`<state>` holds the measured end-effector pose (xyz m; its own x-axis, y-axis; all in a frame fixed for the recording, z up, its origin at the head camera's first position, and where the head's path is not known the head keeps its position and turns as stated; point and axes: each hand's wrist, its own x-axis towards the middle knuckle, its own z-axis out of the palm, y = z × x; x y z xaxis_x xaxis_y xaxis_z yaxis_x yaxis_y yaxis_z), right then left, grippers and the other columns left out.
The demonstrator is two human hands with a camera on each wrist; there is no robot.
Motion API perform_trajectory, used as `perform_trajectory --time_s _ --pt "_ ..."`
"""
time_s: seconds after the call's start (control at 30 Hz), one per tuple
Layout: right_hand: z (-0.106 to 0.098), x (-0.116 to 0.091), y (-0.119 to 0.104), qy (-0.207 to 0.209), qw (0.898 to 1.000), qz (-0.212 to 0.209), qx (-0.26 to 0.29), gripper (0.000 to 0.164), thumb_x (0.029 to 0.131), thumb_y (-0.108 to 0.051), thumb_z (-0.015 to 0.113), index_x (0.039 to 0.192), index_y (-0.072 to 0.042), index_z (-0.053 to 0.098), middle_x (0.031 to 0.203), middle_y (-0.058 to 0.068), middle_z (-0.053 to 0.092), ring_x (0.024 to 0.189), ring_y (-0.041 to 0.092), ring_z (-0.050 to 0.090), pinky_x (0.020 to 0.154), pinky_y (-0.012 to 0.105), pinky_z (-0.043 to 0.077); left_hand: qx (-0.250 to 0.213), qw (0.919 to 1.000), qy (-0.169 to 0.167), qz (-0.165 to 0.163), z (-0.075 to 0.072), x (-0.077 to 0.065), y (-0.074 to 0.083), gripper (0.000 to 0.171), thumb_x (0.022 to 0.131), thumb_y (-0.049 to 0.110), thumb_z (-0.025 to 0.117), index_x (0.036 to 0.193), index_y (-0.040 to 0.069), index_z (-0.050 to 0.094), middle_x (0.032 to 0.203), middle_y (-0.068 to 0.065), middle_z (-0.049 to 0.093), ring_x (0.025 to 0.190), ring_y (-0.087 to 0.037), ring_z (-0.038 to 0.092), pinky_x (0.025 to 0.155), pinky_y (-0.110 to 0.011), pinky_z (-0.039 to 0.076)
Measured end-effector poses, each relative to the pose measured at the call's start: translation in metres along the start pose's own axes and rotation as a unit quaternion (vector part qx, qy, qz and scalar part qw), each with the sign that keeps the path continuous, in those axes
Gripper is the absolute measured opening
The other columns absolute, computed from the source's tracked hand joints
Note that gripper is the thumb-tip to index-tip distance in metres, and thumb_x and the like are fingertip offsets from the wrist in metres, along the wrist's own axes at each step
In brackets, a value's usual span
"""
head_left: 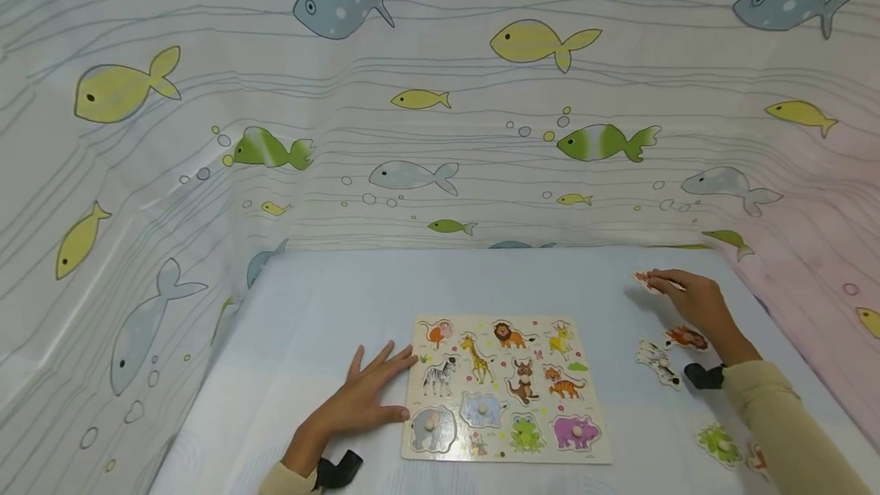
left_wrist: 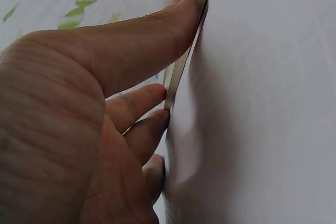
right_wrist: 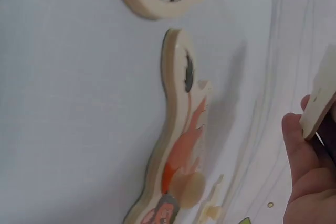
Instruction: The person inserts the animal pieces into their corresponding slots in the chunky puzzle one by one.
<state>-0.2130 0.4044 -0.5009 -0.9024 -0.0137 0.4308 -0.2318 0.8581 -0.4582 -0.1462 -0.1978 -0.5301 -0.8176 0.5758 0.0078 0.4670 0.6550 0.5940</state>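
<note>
Puzzle board (head_left: 498, 435) lies flat on the counter (head_left: 440, 281); clock readings are taken about its centre, 12 at the far edge. Knobbed elephant piece (head_left: 431, 441) sits in the board at 8 o'clock, purple hippo piece (head_left: 587, 434) at 4.

Left hand (head_left: 364, 399), at 9 o'clock: fingers spread, thumb against the board's edge. Right hand (head_left: 694, 308), at 2 o'clock: pinches an orange-red piece (head_left: 642, 278) above the counter; animal not legible.

Loose on the counter: zebra piece (head_left: 656, 363) and lion-like piece (head_left: 687, 338), near each other around 3 o'clock; green piece (head_left: 718, 445) toward 4, another piece (head_left: 757, 458) partly hidden by the right sleeve (head_left: 791, 411).

Risks (judgement): a low wrist or the black wrist fitting (head_left: 704, 376) could sweep the zebra or lion-like piece aside; the sleeve could drag the half-hidden one. The pinch appears to take the held piece near its rim, so a loosened thumb could let it twist or drop. Uneven push from the left thumb might slide or rotate the board toward 3 o'clock, spoiling alignment.
</note>
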Motion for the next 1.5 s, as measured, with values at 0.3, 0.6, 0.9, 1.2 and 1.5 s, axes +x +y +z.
perform_trajectory --time_s 0.3,0.6,0.9,1.2,1.5 --pt "-0.007 -0.014 -0.028 0.009 0.997 -0.071 0.035 0.027 0.083 0.0 0.076 0.11 -0.002 0.075 0.11 0.024 0.073 0.097 -0.033 0.043 0.068 -0.005 0.04 -0.004 0.9999 0.01 -0.001 -0.001 0.0 0.003 0.086 0.076 0.052 0.077 0.149 0.018 0.048 0.16 -0.005 0.04 0.152 -0.041 0.023 0.116 -0.071 -0.01" --pt "-0.004 -0.04 -0.059 0.029 0.991 -0.107 0.078 0.031 0.078 0.011 0.075 0.107 -0.002 0.074 0.101 0.02 0.076 0.09 -0.025 0.057 0.068 0.0 0.049 -0.008 0.9999 0.008 0.003 -0.001 0.001 0.003 0.085 0.077 0.055 0.076 0.148 0.017 0.048 0.159 -0.007 0.04 0.151 -0.043 0.023 0.116 -0.071 -0.01" --pt "0.002 -0.063 -0.103 0.038 0.989 -0.138 0.031 0.034 0.072 0.004 0.082 0.102 -0.01 0.077 0.11 0.012 0.077 0.104 -0.012 0.064 0.081 -0.002 0.046 -0.008 0.9999 0.004 -0.005 0.0 0.002 0.003 0.085 0.077 0.055 0.076 0.149 0.018 0.048 0.16 -0.006 0.039 0.152 -0.042 0.022 0.116 -0.071 -0.012" --pt "0.025 -0.088 -0.137 0.025 0.99 -0.136 0.028 0.04 0.072 0.001 0.083 0.11 -0.012 0.078 0.11 0.005 0.077 0.092 0.022 0.076 0.085 -0.002 0.045 -0.002 1.0 0.004 -0.006 0.001 0.001 0.001 0.085 0.077 0.053 0.077 0.149 0.019 0.047 0.16 -0.005 0.039 0.152 -0.041 0.022 0.117 -0.07 -0.011" --pt "0.05 -0.104 -0.152 0.03 0.99 -0.131 0.044 0.033 0.071 -0.001 0.085 0.101 -0.013 0.079 0.108 0.004 0.078 0.091 0.023 0.076 0.085 -0.001 0.046 0.003 1.0 0.0 -0.005 0.001 0.001 0.0 0.086 0.077 0.055 0.075 0.15 0.02 0.047 0.161 -0.004 0.038 0.153 -0.04 0.022 0.117 -0.069 -0.011"
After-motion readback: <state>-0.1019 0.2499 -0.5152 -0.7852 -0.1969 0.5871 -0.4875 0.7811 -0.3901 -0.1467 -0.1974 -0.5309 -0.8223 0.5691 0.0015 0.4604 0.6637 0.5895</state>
